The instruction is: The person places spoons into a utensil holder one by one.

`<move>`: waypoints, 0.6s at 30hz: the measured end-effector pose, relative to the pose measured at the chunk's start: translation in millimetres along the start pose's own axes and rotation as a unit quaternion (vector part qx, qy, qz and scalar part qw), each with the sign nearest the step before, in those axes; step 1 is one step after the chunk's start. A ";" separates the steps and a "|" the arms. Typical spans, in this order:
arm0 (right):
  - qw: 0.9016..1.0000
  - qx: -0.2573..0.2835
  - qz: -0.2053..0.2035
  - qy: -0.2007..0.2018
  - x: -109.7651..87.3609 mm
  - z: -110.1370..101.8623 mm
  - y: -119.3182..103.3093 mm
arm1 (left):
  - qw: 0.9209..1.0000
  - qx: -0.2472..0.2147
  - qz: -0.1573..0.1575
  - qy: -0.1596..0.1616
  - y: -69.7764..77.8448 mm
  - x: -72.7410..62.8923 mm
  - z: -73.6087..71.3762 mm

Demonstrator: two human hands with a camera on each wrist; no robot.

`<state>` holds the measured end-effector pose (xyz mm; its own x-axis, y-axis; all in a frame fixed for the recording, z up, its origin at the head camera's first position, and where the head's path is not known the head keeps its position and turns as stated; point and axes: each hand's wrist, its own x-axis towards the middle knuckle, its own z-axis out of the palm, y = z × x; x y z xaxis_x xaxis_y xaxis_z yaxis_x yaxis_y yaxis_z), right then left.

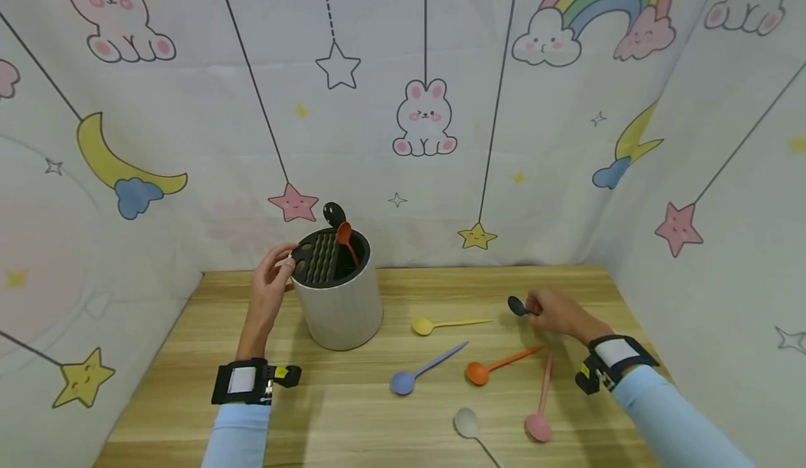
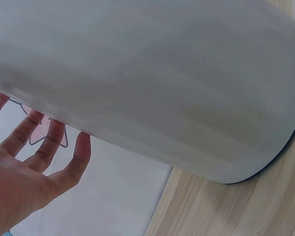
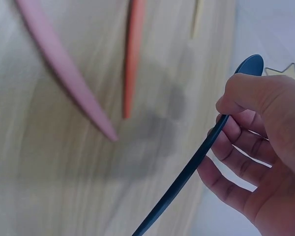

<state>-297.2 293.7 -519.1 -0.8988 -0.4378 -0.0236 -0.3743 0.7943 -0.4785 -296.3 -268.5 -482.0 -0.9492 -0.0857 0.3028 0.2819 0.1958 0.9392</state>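
Observation:
A dark blue spoon (image 3: 182, 178) is pinched in my right hand (image 1: 554, 312), between thumb and fingers near its bowl. In the right wrist view its handle slants down to the left, over the wooden table. A white utensil holder (image 1: 345, 314) with a black slotted top stands at the left of the table. Inside it are a black spoon (image 1: 334, 214) and a red-orange spoon (image 1: 344, 233). My left hand (image 1: 269, 287) touches the holder's left side at the rim; in the left wrist view its fingers (image 2: 81, 152) are spread and lightly bent, tips against the wall.
On the table (image 1: 352, 412) lie a yellow spoon (image 1: 423, 325), a periwinkle spoon (image 1: 403, 383), an orange spoon (image 1: 478, 373), a pink spoon (image 1: 538, 427) and a grey spoon (image 1: 467, 423). A white printed cloth (image 1: 378, 139) hangs behind and along both sides.

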 end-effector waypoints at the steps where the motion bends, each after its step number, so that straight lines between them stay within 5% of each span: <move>1: 1.000 -0.001 -0.006 0.004 1.4 -1.3 -1.1 | 1.000 0.000 0.000 0.001 0.8 -0.3 -0.3; 13: 0.996 0.056 -0.039 0.055 14.6 -19.1 -27.2 | 1.000 0.002 0.000 0.000 1.0 -0.5 0.0; 18: 0.994 0.058 -0.050 0.082 24.5 -25.6 -38.6 | 1.000 0.005 -0.003 -0.003 17.9 -6.6 1.3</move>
<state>-310.6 263.1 -478.8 -0.8870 -0.4299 0.1687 -0.4437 0.6921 -0.5694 -285.1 -263.2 -467.4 -0.9517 -0.0808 0.2962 0.2749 0.2054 0.9393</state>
